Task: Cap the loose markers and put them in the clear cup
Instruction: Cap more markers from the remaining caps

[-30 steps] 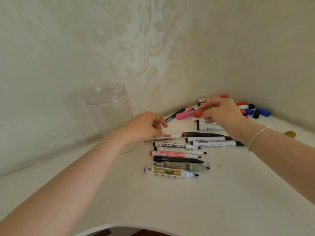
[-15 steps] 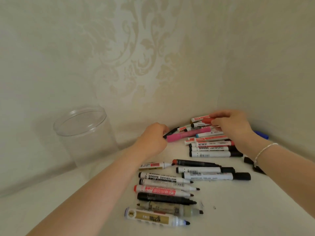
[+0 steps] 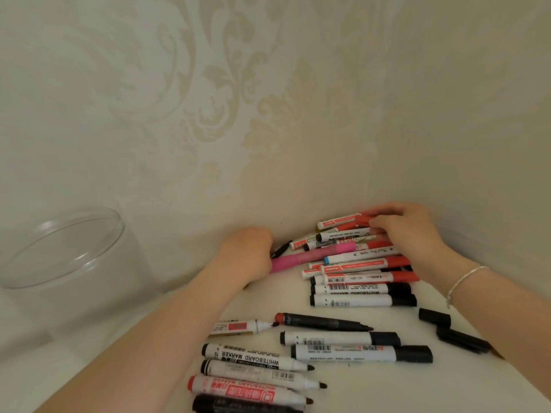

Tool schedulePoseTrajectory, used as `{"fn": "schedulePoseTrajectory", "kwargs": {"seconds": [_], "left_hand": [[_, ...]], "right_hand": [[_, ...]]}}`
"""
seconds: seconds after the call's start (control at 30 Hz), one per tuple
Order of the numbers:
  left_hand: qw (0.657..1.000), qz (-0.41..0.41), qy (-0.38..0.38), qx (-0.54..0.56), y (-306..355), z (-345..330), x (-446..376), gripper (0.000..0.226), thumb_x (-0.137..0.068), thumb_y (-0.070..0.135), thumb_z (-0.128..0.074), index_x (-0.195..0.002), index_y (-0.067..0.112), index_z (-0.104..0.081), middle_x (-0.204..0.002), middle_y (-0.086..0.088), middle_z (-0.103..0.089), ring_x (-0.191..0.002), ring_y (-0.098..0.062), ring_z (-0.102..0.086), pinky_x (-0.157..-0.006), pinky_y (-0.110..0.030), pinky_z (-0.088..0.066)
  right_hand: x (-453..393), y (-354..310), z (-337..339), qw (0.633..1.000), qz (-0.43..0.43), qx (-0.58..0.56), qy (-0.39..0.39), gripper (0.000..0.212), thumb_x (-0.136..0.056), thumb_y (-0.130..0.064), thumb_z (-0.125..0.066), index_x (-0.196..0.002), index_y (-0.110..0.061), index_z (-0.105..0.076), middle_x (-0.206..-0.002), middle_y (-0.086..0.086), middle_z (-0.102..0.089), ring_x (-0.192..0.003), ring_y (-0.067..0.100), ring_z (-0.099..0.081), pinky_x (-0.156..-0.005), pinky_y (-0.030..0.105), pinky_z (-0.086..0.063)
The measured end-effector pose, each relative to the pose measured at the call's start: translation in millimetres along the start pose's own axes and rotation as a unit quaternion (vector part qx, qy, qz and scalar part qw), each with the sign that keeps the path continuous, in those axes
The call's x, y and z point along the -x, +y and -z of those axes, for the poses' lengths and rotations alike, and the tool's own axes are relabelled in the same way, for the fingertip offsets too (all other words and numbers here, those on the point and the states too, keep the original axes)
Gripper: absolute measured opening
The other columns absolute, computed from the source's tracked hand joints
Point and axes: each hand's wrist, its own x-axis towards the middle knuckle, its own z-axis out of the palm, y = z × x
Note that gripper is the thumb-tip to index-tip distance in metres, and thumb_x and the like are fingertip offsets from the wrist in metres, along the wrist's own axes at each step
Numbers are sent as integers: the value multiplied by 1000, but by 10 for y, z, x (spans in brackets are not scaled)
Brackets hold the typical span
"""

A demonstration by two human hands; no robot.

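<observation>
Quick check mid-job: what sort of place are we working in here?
Probably a home room, at a white desk set into a corner. Damask-patterned wallpaper covers both walls, and whiteboard markers lie scattered beside a clear cup.

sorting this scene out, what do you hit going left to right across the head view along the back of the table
clear cup → left hand → pink marker → right hand → silver bracelet

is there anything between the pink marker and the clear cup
Nothing visible stands between them. The left hand grips the pink marker by its near end, and the clear cup stands open-topped to the left, with bare table between.
</observation>
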Motion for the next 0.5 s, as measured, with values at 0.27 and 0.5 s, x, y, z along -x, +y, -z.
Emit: {"fn": "schedulePoseTrajectory", "kwargs": {"seconds": [0.27, 0.5], "left_hand": [[998, -10, -56, -14, 48, 201, 50, 37, -88, 7, -49, -124, 8, -59, -122, -13, -61, -108, -29, -60, -91, -37, -50], [982, -161, -8, 97, 479, 61, 59, 24, -94, 25, -51, -116, 19, -56, -100, -1, -62, -82, -18, -54, -66, -28, -40]], "right_hand": [[-68, -23, -4, 1000, 24, -9, -4, 20, -87, 2, -55, -91, -12, -69, -80, 10, -66, -74, 19, -59, -75, 33, -53], [-82, -37, 13, 999, 37, -12, -2, 21, -85, 3, -55, -87, -14, -68, -79, 9, -66, -71, 16, -59, -75, 31, -52]]}}
